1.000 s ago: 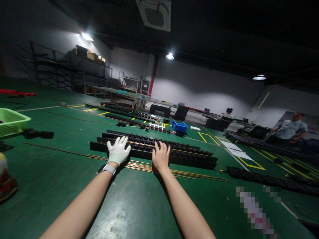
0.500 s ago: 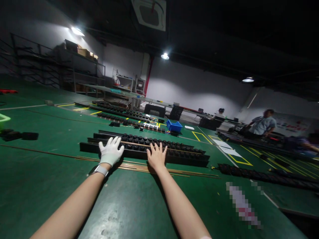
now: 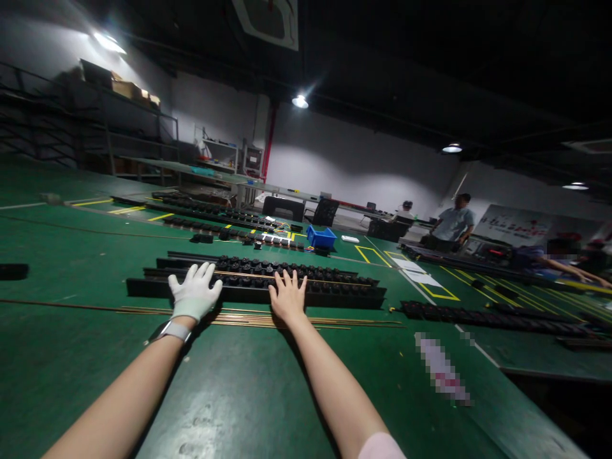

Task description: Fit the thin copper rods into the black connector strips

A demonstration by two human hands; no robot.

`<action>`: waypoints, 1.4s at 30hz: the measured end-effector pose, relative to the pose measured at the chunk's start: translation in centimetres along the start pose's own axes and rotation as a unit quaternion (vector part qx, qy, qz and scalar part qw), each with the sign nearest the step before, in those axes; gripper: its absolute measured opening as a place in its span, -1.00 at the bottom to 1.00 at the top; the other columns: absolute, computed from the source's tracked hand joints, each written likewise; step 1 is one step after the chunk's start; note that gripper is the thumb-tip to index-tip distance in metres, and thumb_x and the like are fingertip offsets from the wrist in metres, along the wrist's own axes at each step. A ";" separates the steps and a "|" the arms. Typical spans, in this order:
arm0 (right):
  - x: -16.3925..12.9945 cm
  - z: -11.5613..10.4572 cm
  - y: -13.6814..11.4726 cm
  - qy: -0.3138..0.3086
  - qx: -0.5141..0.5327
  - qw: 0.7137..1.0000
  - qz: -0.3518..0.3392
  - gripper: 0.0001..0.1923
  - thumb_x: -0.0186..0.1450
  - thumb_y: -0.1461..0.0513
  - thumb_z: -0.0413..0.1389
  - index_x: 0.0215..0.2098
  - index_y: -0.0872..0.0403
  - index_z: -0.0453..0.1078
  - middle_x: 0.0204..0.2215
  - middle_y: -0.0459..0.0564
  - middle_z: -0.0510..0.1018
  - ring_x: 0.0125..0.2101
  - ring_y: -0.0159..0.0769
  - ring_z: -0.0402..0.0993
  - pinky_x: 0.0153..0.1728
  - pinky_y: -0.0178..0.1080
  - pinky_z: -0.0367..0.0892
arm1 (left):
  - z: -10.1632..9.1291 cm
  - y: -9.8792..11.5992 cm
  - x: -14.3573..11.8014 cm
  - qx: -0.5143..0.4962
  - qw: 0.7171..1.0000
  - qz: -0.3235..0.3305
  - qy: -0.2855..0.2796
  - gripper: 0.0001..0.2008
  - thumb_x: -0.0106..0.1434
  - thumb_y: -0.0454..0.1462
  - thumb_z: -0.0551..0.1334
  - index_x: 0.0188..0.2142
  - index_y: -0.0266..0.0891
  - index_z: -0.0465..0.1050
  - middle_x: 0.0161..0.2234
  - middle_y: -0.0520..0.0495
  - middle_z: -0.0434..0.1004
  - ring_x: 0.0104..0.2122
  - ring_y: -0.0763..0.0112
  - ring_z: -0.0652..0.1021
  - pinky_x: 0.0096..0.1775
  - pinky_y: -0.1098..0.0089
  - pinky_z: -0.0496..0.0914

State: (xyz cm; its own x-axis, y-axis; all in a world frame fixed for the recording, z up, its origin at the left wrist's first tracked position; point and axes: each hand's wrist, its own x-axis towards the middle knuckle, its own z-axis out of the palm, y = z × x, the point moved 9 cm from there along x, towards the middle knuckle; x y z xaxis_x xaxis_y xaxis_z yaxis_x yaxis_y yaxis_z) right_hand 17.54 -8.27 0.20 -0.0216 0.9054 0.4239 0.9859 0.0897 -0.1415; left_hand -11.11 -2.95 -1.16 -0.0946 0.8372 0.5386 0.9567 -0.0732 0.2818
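Observation:
My left hand (image 3: pixel 195 292), in a white glove with a watch at the wrist, lies with fingers spread at the near side of a long black rail (image 3: pixel 335 298). Bare and also spread, my right hand (image 3: pixel 289 296) rests farther right along the same rail. Beyond the fingers are rows of black roller-like parts (image 3: pixel 258 268) set between the rails. A thin brass-coloured rod (image 3: pixel 329 282) runs lengthwise over them, passing by both hands. Loose brass-coloured rods (image 3: pixel 248 317) lie on the green table just in front of the rail, partly behind my wrists.
A blue bin (image 3: pixel 321 236) stands behind the rails, near a white device (image 3: pixel 350 239). White sheets (image 3: pixel 418 273) lie to the right, and another black strip assembly (image 3: pixel 478 317) stretches toward the right edge. A co-worker (image 3: pixel 454 223) stands at the far right tables.
The view has turned slightly right, so the scene sits farther left. Both hands keep their places on the rail. The co-worker at the back is more upright.

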 end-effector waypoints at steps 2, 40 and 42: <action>0.1 -0.1 -0.1 0.000 0.000 1.000 0.003 -0.38 0.64 -0.10 -0.15 0.56 -0.14 0.22 0.56 -0.01 0.19 0.58 0.10 -0.15 0.50 0.35 -0.43 | -0.2 0.1 -0.2 0.004 1.000 0.001 0.003 -0.35 0.48 -0.04 0.01 0.51 0.04 0.26 0.55 -0.13 0.20 0.50 -0.15 0.17 0.42 -0.46 -0.18; 1.2 0.9 -6.5 -0.010 0.035 0.998 -0.053 -0.38 0.63 -0.09 -0.12 0.52 -0.05 0.30 0.48 0.09 0.34 0.53 0.10 0.01 0.51 0.27 -0.39 | -1.1 0.8 -1.1 -0.011 1.000 0.000 0.015 -0.35 0.50 -0.05 0.01 0.51 -0.06 0.29 0.54 -0.14 0.23 0.52 -0.12 0.14 0.46 -0.35 -0.21; 1.1 1.0 -6.5 -0.011 0.037 0.998 -0.051 -0.38 0.63 -0.08 -0.12 0.52 -0.05 0.30 0.49 0.09 0.34 0.53 0.09 0.01 0.51 0.25 -0.36 | -1.6 0.1 -1.0 -0.014 0.999 -0.017 0.032 -0.36 0.51 -0.05 -0.02 0.50 -0.09 0.29 0.54 -0.15 0.22 0.53 -0.12 0.13 0.46 -0.35 -0.19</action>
State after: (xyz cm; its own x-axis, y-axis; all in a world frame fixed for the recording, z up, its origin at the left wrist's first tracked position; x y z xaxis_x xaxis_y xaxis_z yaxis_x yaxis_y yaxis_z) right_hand 10.94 -7.41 0.70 -0.1261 0.8988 0.4199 0.9632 0.2122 -0.1651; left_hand -11.40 -4.70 -0.42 -0.1457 0.8037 0.5770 0.9444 -0.0608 0.3232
